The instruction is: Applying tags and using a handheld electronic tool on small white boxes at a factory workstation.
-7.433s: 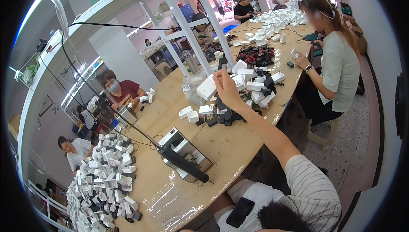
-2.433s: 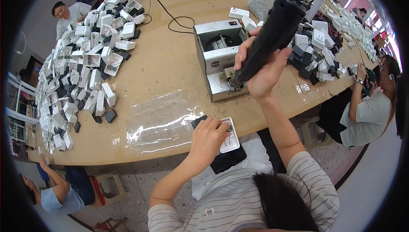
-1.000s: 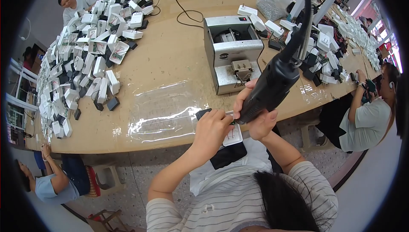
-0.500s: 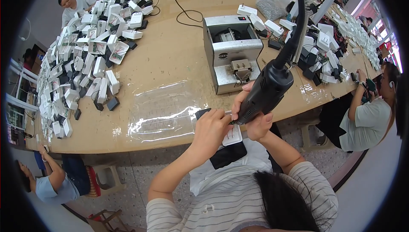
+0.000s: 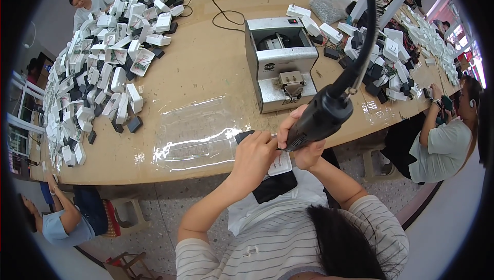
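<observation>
My right hand (image 5: pixel 303 143) is wrapped round a black electric screwdriver (image 5: pixel 321 118), its cord running up to the upper right. The tool slants down to the left, its lower end by my left fingertips. My left hand (image 5: pixel 254 159) is closed in a pinch at the table's front edge; what it grips is mostly hidden by the fingers. A black block (image 5: pixel 244 136) shows just beyond its knuckles. Under the tool's lower end is a white plastic housing (image 5: pixel 280 165) with thin reddish wires, partly covered by my hands. A black pad (image 5: pixel 275 186) lies on my lap below it.
A grey metal machine (image 5: pixel 282 66) stands just beyond my hands. Piles of white housings with black blocks lie at the left (image 5: pixel 110 69) and right (image 5: pixel 391 58). Clear tape (image 5: pixel 195 130) covers part of the tabletop. Co-workers sit at both sides; a bag of small parts (image 5: pixel 329 2) is farther back.
The screwdriver and its cord have shifted slightly, the cord bending farther right. My left hand stays nearly in place, still pinched.
</observation>
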The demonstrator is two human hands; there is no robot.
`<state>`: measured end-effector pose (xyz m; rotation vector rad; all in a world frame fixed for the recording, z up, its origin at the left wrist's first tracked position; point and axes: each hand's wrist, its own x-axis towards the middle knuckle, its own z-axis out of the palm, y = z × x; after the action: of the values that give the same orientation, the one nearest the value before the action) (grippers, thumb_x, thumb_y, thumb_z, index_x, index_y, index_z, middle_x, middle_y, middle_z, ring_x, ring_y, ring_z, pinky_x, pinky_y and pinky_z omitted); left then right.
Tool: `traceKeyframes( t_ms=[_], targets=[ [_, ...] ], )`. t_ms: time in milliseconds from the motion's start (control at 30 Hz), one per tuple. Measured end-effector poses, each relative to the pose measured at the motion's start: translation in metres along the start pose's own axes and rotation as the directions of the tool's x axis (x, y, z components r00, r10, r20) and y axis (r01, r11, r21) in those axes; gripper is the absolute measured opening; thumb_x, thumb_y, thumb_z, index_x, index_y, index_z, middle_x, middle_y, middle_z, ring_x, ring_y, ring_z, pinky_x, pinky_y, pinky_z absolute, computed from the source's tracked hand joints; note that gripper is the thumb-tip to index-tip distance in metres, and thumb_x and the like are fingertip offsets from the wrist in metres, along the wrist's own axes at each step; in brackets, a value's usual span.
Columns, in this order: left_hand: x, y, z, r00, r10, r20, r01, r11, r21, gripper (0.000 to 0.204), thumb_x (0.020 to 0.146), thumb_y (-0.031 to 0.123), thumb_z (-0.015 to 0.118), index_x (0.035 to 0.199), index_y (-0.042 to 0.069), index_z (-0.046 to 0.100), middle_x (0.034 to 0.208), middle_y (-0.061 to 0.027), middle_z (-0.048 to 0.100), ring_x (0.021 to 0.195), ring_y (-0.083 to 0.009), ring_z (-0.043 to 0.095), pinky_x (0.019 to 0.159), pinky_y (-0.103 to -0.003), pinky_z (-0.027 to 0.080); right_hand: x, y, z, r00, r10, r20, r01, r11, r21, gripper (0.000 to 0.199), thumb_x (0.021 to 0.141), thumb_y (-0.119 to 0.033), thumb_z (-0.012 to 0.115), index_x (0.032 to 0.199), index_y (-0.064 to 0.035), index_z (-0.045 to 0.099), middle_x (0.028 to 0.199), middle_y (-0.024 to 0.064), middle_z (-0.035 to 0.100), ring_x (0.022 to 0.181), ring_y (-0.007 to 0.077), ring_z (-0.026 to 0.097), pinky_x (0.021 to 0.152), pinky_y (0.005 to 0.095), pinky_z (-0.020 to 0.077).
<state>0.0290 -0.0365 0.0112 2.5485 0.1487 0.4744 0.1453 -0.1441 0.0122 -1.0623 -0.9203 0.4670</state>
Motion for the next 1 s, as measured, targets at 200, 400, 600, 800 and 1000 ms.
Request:
traceKeyframes(
  t_ms=[200,400,600,800,1000],
  targets=[
    [0.001,-0.005,-0.002,1.000,0.009,-0.021,-0.009,1.000,-0.003,0.019,0.073,0.010,0.079,0.089,0.006,0.069,0.084,-0.0090,0.060,0.085,-0.0290,0.063,0.073,-0.041,0.051,0.009,0.002,-0.003,0.994,0.057,0.090,-0.064,0.995,0.077,0.097,0.081,-0.092,0.043,0.126,-0.0061,0.039,0.075,0.0082,0.057,0.061,0.0132,0.055,0.058,0.0278,0.0492],
    [-0.006,-0.002,-0.015,0.992,0.008,0.129,-0.013,0.999,0.038,0.018,0.078,0.013,0.076,0.094,0.007,0.072,0.086,-0.0119,0.062,0.087,-0.0338,0.066,0.073,-0.045,0.053,0.016,0.003,-0.013,0.999,0.034,-0.040,-0.019,0.945,0.327,0.094,0.082,-0.089,0.046,0.127,-0.0073,0.040,0.081,0.0096,0.056,0.062,0.0163,0.058,0.056,0.0301,0.0516],
    [-0.017,-0.038,-0.101,0.913,-0.164,0.373,0.058,0.959,0.279,0.019,0.077,0.014,0.075,0.094,0.007,0.076,0.091,-0.0133,0.069,0.091,-0.0337,0.069,0.080,-0.043,0.055,0.007,0.024,-0.037,0.990,0.063,-0.129,-0.042,0.986,0.162,0.086,0.095,-0.075,0.045,0.140,-0.0029,0.037,0.087,0.0084,0.058,0.064,0.0135,0.059,0.059,0.0268,0.0522],
    [0.024,-0.134,-0.247,0.893,0.136,-0.428,0.340,0.417,0.843,0.045,0.076,0.002,0.074,0.121,0.005,0.066,0.131,-0.0212,0.058,0.115,-0.0376,0.057,0.099,-0.046,0.046,0.007,-0.014,-0.041,0.981,-0.153,-0.119,0.093,0.911,-0.401,0.040,0.101,-0.013,0.052,0.138,0.0003,0.051,0.120,0.0171,0.063,0.112,0.0281,0.062,0.097,0.0369,0.0485],
    [0.006,-0.094,-0.212,0.849,-0.060,-0.524,0.386,0.748,0.540,0.046,0.083,0.010,0.079,0.127,0.006,0.064,0.143,-0.0217,0.052,0.128,-0.0405,0.050,0.108,-0.047,0.041,0.031,-0.012,-0.158,0.765,-0.516,-0.385,-0.167,0.419,-0.893,0.031,0.088,-0.011,0.067,0.119,-0.0052,0.062,0.115,0.0133,0.061,0.110,0.0322,0.058,0.098,0.0423,0.0440]
  ],
)
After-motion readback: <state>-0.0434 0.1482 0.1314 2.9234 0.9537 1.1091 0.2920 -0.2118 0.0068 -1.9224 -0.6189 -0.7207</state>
